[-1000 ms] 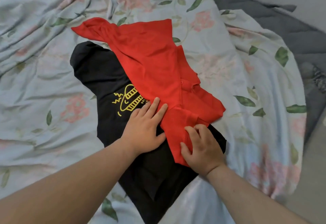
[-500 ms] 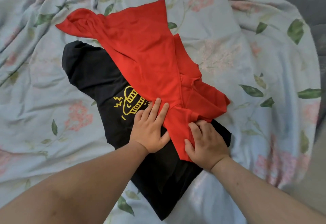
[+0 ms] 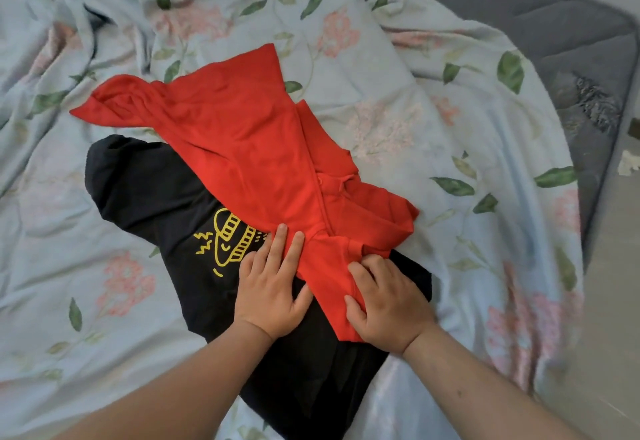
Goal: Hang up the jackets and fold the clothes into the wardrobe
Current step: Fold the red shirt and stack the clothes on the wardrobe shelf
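Note:
A red shirt [image 3: 242,149] lies crumpled and partly folded across a black garment [image 3: 156,190] with a yellow print, both on the bed. My left hand [image 3: 270,287] lies flat with straight fingers on the black garment, fingertips against the red shirt's near edge. My right hand [image 3: 384,297] rests on the near end of the red shirt with its fingers curled into the cloth, bunching it. The black garment's lower part runs under both wrists.
A pale blue flowered sheet [image 3: 398,121] covers the bed, rumpled at the far left. A grey quilted mattress [image 3: 568,41] shows bare at the far right, with floor [image 3: 616,301] beyond its edge.
Both hands stay on the clothes in nearly the same pose. The view has shifted, so the clothes sit lower in frame and more of the grey mattress shows.

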The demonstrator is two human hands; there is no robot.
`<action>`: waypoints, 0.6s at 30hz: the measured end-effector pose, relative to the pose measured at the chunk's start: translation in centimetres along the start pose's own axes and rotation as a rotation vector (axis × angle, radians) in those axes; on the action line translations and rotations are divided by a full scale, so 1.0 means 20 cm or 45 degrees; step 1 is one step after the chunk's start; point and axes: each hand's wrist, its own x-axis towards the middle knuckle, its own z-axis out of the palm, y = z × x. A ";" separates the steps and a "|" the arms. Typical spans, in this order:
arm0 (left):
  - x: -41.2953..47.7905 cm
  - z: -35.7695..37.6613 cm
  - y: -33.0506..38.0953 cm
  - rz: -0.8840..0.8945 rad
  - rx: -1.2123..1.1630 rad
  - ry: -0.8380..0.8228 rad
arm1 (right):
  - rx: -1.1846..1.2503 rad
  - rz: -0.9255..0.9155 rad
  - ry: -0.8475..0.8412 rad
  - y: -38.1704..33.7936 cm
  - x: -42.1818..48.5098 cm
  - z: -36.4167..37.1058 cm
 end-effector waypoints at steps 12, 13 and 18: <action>-0.06 -0.02 -0.02 0.165 -0.396 0.231 | 0.104 0.163 0.180 -0.18 -0.07 -0.04; -0.06 -0.05 -0.01 0.133 -0.511 0.226 | 0.146 0.210 0.204 -0.22 -0.09 -0.06; -0.21 -0.33 0.04 0.164 -0.784 0.369 | 0.361 0.385 0.312 -0.57 -0.20 -0.22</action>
